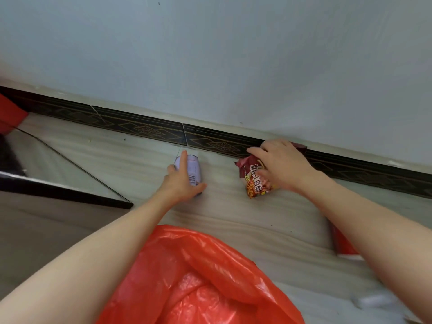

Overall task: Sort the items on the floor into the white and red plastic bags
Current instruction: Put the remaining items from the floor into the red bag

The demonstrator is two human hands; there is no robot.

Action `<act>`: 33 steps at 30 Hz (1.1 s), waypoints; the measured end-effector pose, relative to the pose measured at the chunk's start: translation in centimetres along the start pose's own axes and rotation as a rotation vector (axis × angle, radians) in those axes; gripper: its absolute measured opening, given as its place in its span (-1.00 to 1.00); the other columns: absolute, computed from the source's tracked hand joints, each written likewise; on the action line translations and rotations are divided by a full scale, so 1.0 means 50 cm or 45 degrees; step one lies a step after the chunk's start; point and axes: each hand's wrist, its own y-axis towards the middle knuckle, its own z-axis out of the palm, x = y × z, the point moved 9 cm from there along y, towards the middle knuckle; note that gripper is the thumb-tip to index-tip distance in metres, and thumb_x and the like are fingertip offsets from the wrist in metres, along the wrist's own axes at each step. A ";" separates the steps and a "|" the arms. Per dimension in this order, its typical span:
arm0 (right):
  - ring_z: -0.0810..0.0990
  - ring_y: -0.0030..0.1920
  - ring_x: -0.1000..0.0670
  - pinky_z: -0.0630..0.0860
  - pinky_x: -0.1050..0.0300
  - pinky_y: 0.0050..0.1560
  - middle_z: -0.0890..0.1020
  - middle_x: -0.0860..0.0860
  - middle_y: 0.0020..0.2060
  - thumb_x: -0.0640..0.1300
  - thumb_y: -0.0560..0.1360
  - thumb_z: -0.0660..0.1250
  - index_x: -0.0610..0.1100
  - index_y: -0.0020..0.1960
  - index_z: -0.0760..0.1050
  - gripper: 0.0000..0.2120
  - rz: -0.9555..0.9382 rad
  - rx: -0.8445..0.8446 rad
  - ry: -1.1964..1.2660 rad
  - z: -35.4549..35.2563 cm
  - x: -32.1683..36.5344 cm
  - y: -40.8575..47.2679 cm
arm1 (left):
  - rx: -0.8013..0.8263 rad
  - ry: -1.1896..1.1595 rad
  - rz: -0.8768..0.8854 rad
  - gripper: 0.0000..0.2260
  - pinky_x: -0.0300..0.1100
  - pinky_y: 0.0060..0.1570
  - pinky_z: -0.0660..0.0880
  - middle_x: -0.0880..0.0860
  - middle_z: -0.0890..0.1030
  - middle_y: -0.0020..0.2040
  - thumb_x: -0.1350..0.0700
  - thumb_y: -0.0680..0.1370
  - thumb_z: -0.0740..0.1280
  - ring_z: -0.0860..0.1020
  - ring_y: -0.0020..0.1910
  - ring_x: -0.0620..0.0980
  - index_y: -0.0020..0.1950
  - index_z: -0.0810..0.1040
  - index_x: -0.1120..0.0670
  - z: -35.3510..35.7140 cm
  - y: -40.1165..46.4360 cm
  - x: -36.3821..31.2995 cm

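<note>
The floor (233, 213) is pale tile running up to a dark patterned skirting board (145, 128) under a plain wall (233, 54); open floor lies between the skirting and the red plastic bag (210, 277), which spreads crumpled at the bottom edge with its mouth toward the viewer. To the left a dark-edged reflective panel (58, 169) slants across the floor, hemming that side.

A red object (9, 113) is cut off at the far left edge and cannot be identified. Another red-and-white item (343, 246) lies mostly hidden behind the right forearm. A blurred white patch (374, 300) at lower right may be the white bag, but that cannot be told.

The left hand (182, 181) lies over a pale can (192, 169) on its side, fingers stretched along it and thumb wrapped under its near end, so its grip is closed on the can. The right hand (280, 167) curls its fingers over a crumpled red snack packet (253, 181) just beside the skirting, gripping its upper part. Can and packet lie apart on the floor, both beyond the red bag.
</note>
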 end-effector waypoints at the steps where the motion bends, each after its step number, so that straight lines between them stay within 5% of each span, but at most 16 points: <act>1: 0.38 0.25 -0.14 0.20 0.00 0.31 0.49 -0.09 0.18 -0.01 0.52 0.24 -0.05 0.36 0.33 -0.57 -0.012 -0.043 0.036 -0.003 -0.001 -0.001 | -0.002 -0.068 0.012 -0.07 0.06 0.26 0.34 0.28 0.12 0.38 -0.01 0.40 0.42 0.37 0.23 0.30 0.50 -0.21 -0.09 0.003 0.001 -0.002; 7: 0.52 0.03 -0.14 0.34 0.03 -0.03 0.58 -0.08 0.01 -0.02 0.58 0.14 -0.07 0.16 0.54 -0.71 -0.075 -0.172 0.049 -0.018 0.006 -0.027 | -0.049 -0.168 0.059 -0.15 0.06 0.19 0.40 0.23 0.22 0.32 0.11 0.39 0.37 0.36 0.20 0.26 0.50 -0.12 -0.15 -0.009 0.000 -0.001; 12: 0.57 -0.24 -0.20 0.26 0.10 -0.32 0.63 -0.09 -0.28 -0.08 0.56 0.20 -0.16 -0.17 0.57 -0.75 0.014 -0.395 0.131 -0.075 0.006 -0.100 | -0.244 -0.200 0.390 -0.18 -0.20 0.10 0.29 0.19 0.30 0.31 0.14 0.38 0.38 0.36 0.21 0.12 0.50 -0.02 -0.08 -0.102 -0.076 -0.065; 19: 0.55 -0.28 -0.17 0.25 0.09 -0.36 0.61 -0.09 -0.36 -0.01 0.57 0.17 -0.12 -0.22 0.54 -0.71 0.418 -0.816 0.593 -0.255 0.036 -0.289 | -0.386 -0.272 0.666 -0.20 -0.23 0.13 0.32 0.05 0.34 0.28 0.19 0.35 0.36 0.38 0.19 -0.05 0.48 0.05 -0.13 -0.229 -0.327 -0.123; 23: 0.59 -0.24 -0.15 0.47 -0.02 -0.23 0.66 -0.11 -0.33 0.04 0.53 0.23 -0.17 -0.14 0.59 -0.69 0.494 -0.977 0.853 -0.335 0.083 -0.420 | -0.340 -0.257 0.654 -0.20 -0.31 0.13 0.23 -0.07 0.31 0.25 0.06 0.30 0.31 0.31 0.18 -0.17 0.48 0.04 -0.17 -0.228 -0.504 -0.102; 26: 0.64 -0.16 -0.12 0.53 -0.06 -0.14 0.70 -0.05 -0.27 0.11 0.48 0.20 -0.08 -0.12 0.60 -0.69 0.488 -0.897 0.972 -0.329 0.143 -0.488 | -0.299 -0.255 0.614 -0.20 -0.40 0.16 0.18 -0.04 0.33 0.29 0.02 0.25 0.29 0.31 0.27 -0.11 0.48 0.10 -0.08 -0.165 -0.597 -0.057; 29: 0.62 -0.17 -0.16 0.51 -0.02 -0.19 0.68 -0.07 -0.29 0.06 0.52 0.20 -0.14 -0.19 0.55 -0.69 0.428 -0.662 0.838 -0.267 0.228 -0.508 | -0.200 -0.145 0.465 -0.19 -0.17 0.24 0.28 0.02 0.31 0.35 -0.09 0.23 0.22 0.35 0.28 0.07 0.47 0.05 -0.18 -0.069 -0.629 0.004; 33: 0.58 -0.10 -0.26 0.42 0.01 -0.20 0.65 -0.16 -0.23 0.01 0.56 0.16 -0.11 -0.29 0.45 -0.69 0.483 -0.361 0.752 -0.143 0.286 -0.478 | -0.219 0.091 0.228 -0.20 0.00 0.17 0.34 0.03 0.19 0.39 0.06 0.35 0.30 0.35 0.15 0.17 0.48 -0.05 -0.21 0.007 -0.610 0.047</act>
